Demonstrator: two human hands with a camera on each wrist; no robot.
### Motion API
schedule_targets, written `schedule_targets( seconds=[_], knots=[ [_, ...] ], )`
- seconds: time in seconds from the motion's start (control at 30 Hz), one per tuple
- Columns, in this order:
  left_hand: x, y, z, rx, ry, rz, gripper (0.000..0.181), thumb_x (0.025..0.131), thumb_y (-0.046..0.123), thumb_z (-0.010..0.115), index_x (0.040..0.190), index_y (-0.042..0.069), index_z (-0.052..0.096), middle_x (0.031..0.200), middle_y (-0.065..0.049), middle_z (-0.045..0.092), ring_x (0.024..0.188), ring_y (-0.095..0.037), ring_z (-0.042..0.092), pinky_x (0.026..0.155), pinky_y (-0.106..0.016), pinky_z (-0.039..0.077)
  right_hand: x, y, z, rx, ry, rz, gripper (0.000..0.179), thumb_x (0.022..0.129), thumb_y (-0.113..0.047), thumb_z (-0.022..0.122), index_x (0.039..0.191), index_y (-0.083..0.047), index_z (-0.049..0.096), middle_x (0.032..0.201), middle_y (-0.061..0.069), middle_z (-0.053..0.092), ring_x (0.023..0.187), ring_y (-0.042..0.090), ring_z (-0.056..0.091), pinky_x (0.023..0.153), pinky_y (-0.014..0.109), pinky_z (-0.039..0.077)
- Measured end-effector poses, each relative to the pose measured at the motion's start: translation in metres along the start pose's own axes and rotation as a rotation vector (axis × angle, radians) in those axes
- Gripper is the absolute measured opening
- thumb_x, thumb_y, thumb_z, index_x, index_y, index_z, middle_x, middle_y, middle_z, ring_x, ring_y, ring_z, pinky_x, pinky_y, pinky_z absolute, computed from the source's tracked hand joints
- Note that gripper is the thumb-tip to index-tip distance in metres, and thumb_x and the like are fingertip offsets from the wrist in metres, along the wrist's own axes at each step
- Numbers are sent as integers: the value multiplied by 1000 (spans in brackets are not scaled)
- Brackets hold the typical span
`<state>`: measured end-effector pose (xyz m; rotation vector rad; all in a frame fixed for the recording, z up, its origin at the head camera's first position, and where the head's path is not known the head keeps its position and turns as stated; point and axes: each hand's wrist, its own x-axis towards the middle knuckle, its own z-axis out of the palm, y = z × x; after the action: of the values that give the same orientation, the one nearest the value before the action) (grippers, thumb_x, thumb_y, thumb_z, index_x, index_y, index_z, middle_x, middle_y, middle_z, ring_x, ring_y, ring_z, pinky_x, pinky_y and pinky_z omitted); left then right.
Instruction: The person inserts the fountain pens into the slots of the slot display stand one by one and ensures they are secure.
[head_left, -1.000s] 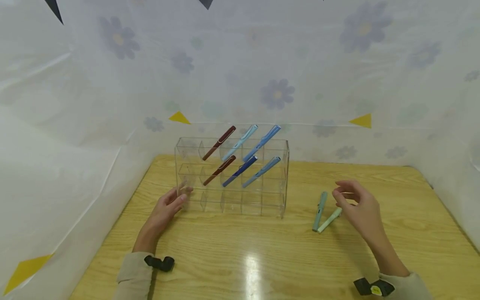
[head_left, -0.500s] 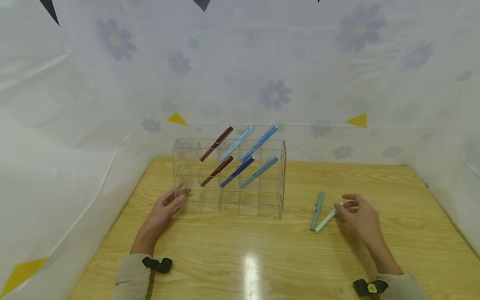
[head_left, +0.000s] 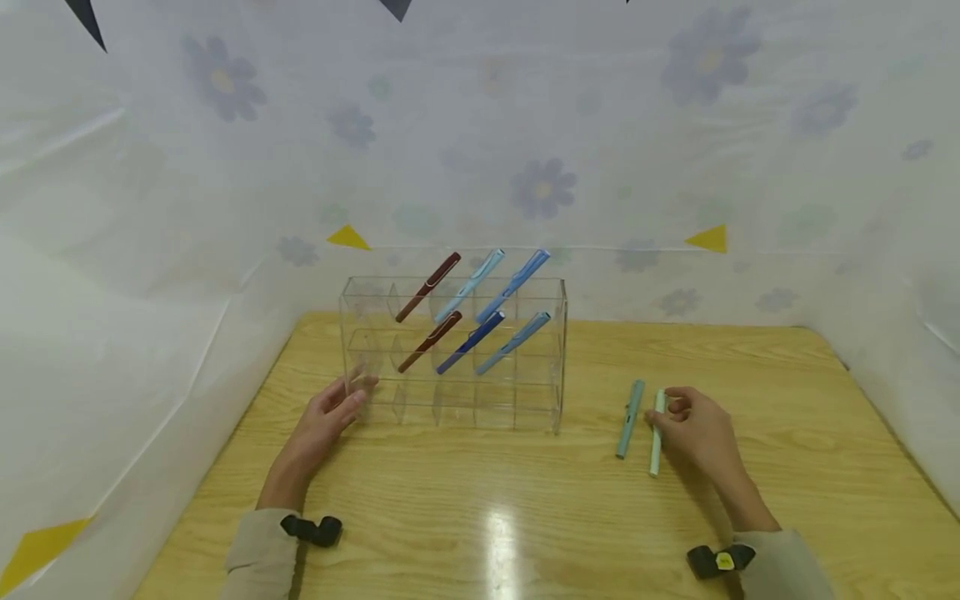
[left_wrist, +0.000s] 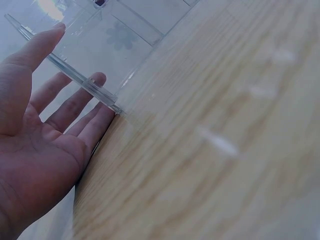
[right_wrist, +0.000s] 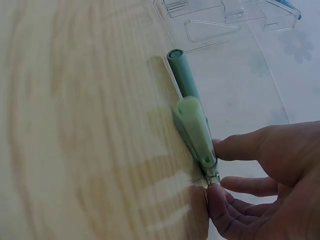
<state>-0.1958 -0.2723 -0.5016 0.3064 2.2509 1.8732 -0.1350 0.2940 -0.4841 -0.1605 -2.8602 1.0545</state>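
My right hand [head_left: 693,425] pinches a pale green pen [head_left: 657,446] near its upper end, between thumb and fingers. In the right wrist view this pen [right_wrist: 192,122] points away from the fingertips, partly overlapping a darker grey-green pen [right_wrist: 182,75] beyond it. That darker pen [head_left: 630,419] lies on the table just left of the pale one. On the other side, my left hand [head_left: 322,421] touches the left end of a clear acrylic pen rack [head_left: 561,367]. Its thumb and extended fingers [left_wrist: 70,107] lie at the side panel's edge.
Slanted pens fill part of the rack's upper two tiers: dark red ones [head_left: 429,287], a light blue one [head_left: 471,285], a navy one [head_left: 471,342] and other blues. The bottom tier holds none. A flowered white sheet [head_left: 465,150] hangs behind the wooden table [head_left: 420,508].
My right hand came down onto the pale green pen, took hold of it, and turned it away from the darker pen to nearly parallel. The left hand stays at the rack.
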Motion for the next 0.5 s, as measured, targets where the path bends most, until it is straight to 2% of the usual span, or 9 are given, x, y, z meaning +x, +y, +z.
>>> schedule_targets(
  seconds=[0.27, 0.5],
  knots=[
    [-1, -1, -1, 1, 10, -9, 58, 110, 32, 51, 164, 19, 31, 157, -11, 47, 150, -33, 29, 115, -64, 25, 0, -3, -1, -18, 23, 1, 48, 93, -15, 70, 130, 13, 60, 102, 24, 69, 89, 38, 69, 63, 35, 53],
    [1, 0, -1, -12, -6, 3, 60, 110, 33, 51, 164, 19, 30, 156, -9, 47, 150, -31, 29, 116, -62, 25, -4, -3, -9, 29, 53, -1, 44, 94, -10, 68, 132, 10, 60, 106, 25, 69, 96, 43, 68, 62, 31, 54]
  ],
)
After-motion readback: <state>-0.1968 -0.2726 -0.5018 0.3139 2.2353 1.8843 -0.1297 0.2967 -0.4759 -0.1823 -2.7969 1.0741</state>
